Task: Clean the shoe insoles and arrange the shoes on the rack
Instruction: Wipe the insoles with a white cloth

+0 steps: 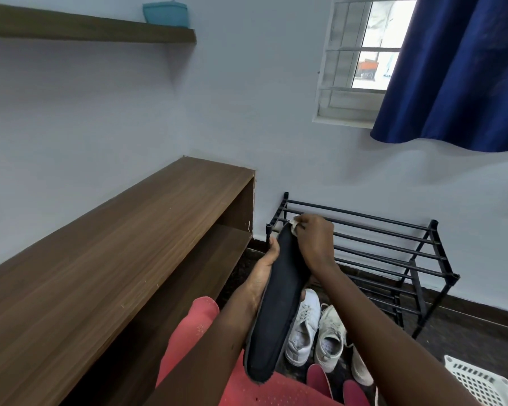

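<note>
Left hand [263, 273] grips the black insole [276, 312]; right hand [314, 244] seemingly pinches a white cloth [294, 221] at its tip.

I could read no text, label, brand or number anywhere I looked, and a faint bluish mark inside one white shoe [330, 344] was too blurred to make out.
</note>
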`<state>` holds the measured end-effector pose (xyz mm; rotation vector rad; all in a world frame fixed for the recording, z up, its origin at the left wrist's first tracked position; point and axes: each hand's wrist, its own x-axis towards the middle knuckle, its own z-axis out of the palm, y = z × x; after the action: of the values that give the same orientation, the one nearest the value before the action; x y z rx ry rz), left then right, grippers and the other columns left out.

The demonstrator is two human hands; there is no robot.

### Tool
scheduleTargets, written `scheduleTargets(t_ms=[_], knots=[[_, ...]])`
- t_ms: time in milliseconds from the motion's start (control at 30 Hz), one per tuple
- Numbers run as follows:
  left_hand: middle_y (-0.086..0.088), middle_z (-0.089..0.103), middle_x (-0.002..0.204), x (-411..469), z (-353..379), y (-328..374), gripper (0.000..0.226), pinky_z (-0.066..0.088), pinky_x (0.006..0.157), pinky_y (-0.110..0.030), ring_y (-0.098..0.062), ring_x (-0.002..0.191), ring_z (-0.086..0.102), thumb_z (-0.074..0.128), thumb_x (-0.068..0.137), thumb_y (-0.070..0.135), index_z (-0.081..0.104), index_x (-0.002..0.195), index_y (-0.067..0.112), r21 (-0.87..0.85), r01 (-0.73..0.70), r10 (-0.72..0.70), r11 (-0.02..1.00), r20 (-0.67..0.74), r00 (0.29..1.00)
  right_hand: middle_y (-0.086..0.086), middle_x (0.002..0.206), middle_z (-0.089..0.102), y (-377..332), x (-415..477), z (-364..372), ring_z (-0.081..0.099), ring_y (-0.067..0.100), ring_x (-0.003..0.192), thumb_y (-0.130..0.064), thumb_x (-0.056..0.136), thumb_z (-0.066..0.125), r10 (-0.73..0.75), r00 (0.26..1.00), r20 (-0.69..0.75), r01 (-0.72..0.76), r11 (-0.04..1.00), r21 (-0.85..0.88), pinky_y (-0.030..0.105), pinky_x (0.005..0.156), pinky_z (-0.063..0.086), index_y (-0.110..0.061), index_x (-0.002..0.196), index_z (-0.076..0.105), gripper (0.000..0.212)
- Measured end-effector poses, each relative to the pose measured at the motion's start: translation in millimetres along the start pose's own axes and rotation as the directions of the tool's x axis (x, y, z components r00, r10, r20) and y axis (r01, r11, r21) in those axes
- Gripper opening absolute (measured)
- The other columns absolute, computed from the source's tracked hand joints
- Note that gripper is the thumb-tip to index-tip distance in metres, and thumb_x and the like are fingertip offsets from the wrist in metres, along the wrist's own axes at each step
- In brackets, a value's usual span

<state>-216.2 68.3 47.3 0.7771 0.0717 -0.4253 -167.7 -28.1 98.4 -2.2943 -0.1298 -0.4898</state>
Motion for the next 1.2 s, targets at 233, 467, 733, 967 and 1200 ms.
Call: scheduleTargets(t_ms=[233,467,733,967,1200], knots=[[-0.015,0.072,0.081,12.2,-17.5,5.1,0.081,0.056,0.069,-0.029,-0.019,0.075,0.072,0.03,0.083,0.07,0.078,0.073,0.005,-0.014,-0.054,0.052,0.998,-0.118,0.992,0.012,0.087,0.073,-11.5,-49.7,3.1,0.06,0.013,0.069,0.007,0.075,0.057,-0.037,0.972,0.231,0.029,0.999,0.035,0.009,0.059,0.038,-0.003,0.091,0.075,0.026],[-0.018,0.071,0.095,10.9,-21.7,3.0,0.076,0.051,0.085,-0.036,-0.024,0.089,0.069,0.032,0.087,0.068,0.073,0.094,0.005,0.116,-0.005,0.026,0.993,-0.18,0.983,0.015,0.092,0.069,-7.3,-48.1,10.4,0.062,0.025,0.086,0.006,0.08,0.053,-0.042,0.985,0.167,0.048,0.998,-0.036,0.016,0.062,0.035,0.001,0.091,0.072,0.022],[-0.015,0.062,0.122,1.1,-17.0,3.4,0.081,0.046,0.096,-0.037,-0.025,0.108,0.061,0.031,0.084,0.07,0.053,0.132,0.009,0.064,0.005,0.0,0.998,-0.085,0.996,0.016,0.103,0.067,-5.0,-4.8,3.4,0.06,0.027,0.098,0.005,0.084,0.05,-0.011,0.998,0.054,0.012,0.999,-0.031,0.013,0.07,0.03,0.001,0.103,0.069,0.027],[-0.02,0.065,0.116,3.9,-28.9,13.8,0.092,0.048,0.099,-0.043,-0.03,0.108,0.064,0.048,0.069,0.082,0.064,0.119,0.007,0.175,-0.077,0.126,0.982,-0.291,0.948,0.006,0.079,0.069,-13.1,-47.6,5.0,0.048,0.001,0.056,0.001,0.079,0.062,-0.045,0.946,0.322,0.033,0.998,0.044,0.004,0.052,0.036,-0.004,0.084,0.074,0.014],[-0.02,0.064,0.119,2.0,-29.6,17.2,0.088,0.046,0.1,-0.042,-0.03,0.111,0.062,0.035,0.08,0.077,0.06,0.122,0.004,0.153,-0.088,0.127,0.984,-0.265,0.956,0.008,0.081,0.07,-12.5,-49.3,4.7,0.054,0.009,0.061,0.003,0.073,0.065,-0.008,0.932,0.361,0.013,1.0,-0.012,0.006,0.052,0.037,-0.005,0.085,0.076,0.019]])
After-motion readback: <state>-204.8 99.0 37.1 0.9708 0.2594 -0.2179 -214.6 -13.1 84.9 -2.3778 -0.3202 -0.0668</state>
